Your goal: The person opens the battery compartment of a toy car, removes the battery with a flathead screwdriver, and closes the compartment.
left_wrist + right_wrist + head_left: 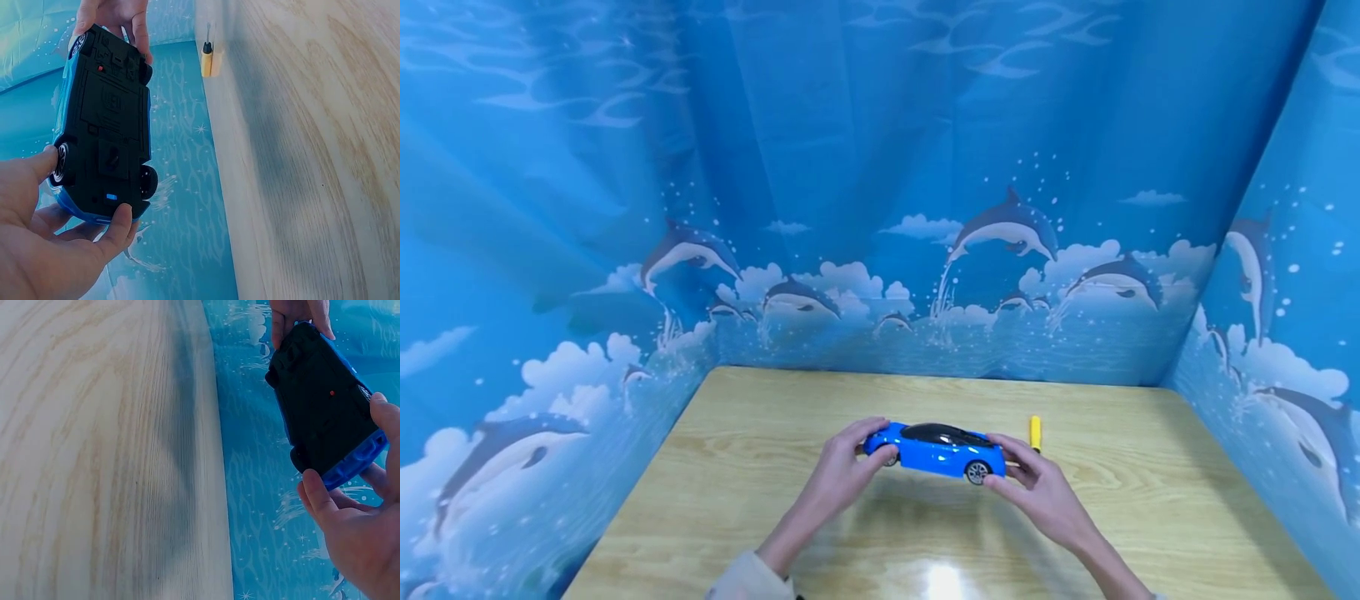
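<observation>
Head: left hand and right hand grip the car by its ends above the table. Left wrist: its underside looks stiff, likely light. Right wrist: glossy bumper, perhaps slippery; hold both ends.

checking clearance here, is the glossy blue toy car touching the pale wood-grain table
Apart. The left wrist view shows it: blue printed backdrop fills a plain gap between the toy car and the table.
</observation>
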A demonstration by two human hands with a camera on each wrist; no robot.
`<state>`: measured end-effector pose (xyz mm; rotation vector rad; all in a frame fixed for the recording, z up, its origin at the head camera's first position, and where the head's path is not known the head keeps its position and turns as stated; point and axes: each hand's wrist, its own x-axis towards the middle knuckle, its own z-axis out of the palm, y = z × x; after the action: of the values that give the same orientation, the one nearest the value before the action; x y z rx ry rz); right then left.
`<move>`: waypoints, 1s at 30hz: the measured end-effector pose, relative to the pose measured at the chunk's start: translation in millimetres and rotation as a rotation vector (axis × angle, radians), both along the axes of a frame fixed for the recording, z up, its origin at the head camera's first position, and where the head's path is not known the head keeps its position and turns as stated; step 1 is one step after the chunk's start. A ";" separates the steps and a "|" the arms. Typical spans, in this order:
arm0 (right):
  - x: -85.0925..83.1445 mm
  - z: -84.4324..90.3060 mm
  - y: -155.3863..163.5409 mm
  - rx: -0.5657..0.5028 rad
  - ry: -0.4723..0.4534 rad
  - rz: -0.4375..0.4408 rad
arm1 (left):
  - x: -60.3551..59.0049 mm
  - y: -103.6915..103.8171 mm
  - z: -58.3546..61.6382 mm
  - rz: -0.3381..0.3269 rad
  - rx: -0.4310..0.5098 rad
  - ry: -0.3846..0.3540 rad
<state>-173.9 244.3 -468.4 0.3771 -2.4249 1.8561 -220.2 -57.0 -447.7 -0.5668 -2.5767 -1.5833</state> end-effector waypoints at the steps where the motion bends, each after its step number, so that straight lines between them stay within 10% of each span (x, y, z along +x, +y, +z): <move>1: -0.1 0.5 -0.3 -0.002 -0.006 -0.004 | 0.0 -0.3 0.2 -0.003 0.003 -0.003; 30: -1.1 4.3 0.6 0.037 0.013 -0.094 | -6.2 -7.2 3.7 -0.099 -0.062 -0.027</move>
<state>-174.9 244.9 -464.0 0.2718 -2.4267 1.7681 -226.4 -64.3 -444.0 -0.6930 -2.6651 -1.5546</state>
